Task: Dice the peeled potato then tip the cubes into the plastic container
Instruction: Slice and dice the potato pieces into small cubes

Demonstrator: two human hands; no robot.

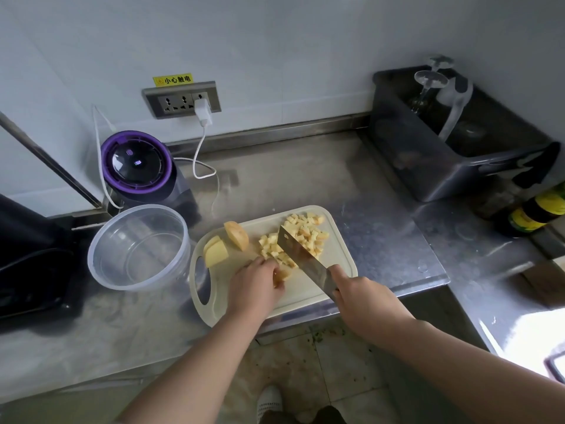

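While cutting on the cutting board (305,293), grips the knife (301,255) by its handle with the right hand (363,298), fingers wrapped fully round it, blade slanting away and leftward into the heap of potato cubes (307,232). Pins a small potato piece (282,275) under the curled fingertips of the left hand (255,286), just left of the blade. Shows two larger uncut potato chunks (237,235) beyond the left knuckles, close to the board's far left edge. Has bare board only in a narrow strip between the wrists, with the board's near edge right at the front lip of the steel counter (305,179). Offers open steel beyond the cubes and right of the right fingers. Sets the plastic container (139,206) just left of the left fingers, beside the board's handle end, only its clear floor showing through the mouth. Far beyond the right fingers, holds a stemmed glass in a dark bin (406,166).
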